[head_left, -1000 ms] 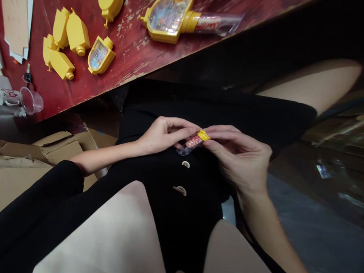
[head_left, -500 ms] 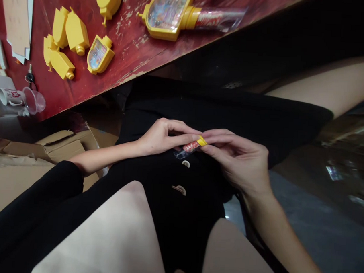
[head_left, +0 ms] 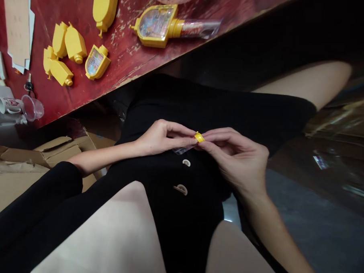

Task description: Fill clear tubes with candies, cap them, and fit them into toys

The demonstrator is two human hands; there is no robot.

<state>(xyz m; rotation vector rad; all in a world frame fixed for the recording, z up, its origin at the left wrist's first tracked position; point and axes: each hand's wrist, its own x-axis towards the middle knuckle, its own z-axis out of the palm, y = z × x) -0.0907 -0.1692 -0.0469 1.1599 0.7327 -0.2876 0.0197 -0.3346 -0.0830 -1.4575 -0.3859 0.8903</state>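
Hands (head_left: pixel 199 147), clear tube (head_left: pixel 181 150), yellow cap (head_left: pixel 199 137)

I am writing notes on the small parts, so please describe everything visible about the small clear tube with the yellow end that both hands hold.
The small tube looks like clear plastic, with a yellow ring or cap at its upper right end. It lies tilted over the lap, the yellow end higher. The left hand pinches its clear body, covering most of it, and the right hand pinches the yellow end. Only the clear lower tip shows below the fingers. Any print on it is hidden.
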